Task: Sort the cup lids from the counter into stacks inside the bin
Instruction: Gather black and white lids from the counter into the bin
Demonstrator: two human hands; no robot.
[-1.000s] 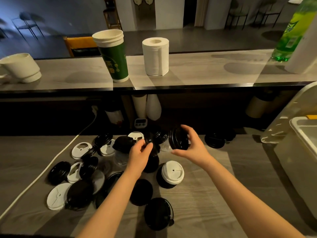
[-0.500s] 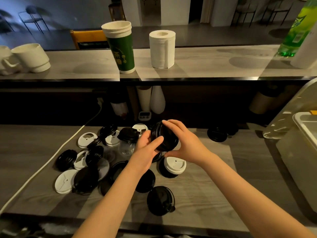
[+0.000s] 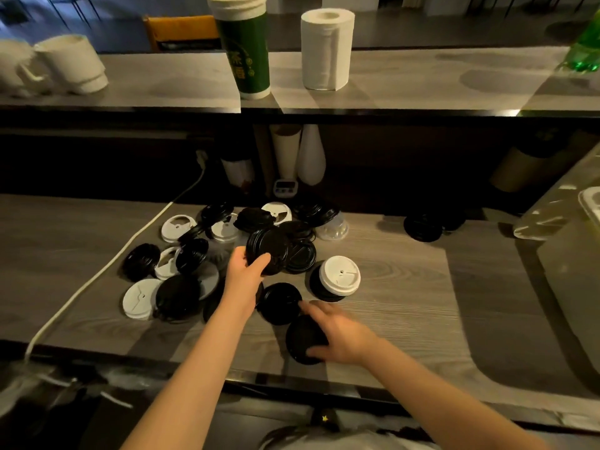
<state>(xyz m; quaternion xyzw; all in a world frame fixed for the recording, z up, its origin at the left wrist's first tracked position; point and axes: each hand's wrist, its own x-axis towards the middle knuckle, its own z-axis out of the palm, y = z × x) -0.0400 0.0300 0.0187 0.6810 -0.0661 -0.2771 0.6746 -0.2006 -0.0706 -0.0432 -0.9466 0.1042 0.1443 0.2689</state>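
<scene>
Several black and white cup lids lie scattered on the wooden counter (image 3: 406, 287). My left hand (image 3: 243, 274) holds a small stack of black lids (image 3: 268, 248) tilted above the pile, thumb on its face. My right hand (image 3: 341, 336) is low near the counter's front edge, with its fingers around a single black lid (image 3: 303, 339) lying there. A white dome lid (image 3: 339, 276) sits on a black one just right of the pile. The translucent bin (image 3: 571, 254) stands at the far right, only partly in view.
A white cable (image 3: 97, 274) runs across the counter left of the lids. Another black lid (image 3: 422, 227) lies apart toward the back right. On the raised shelf stand a green paper cup stack (image 3: 248, 50), a paper roll (image 3: 326, 48), white mugs (image 3: 69, 64) and a green bottle (image 3: 584, 53).
My right hand let go of the black lids at the pile and dropped to the front lid. The left hand now holds the stack alone. The camera tilted further down.
</scene>
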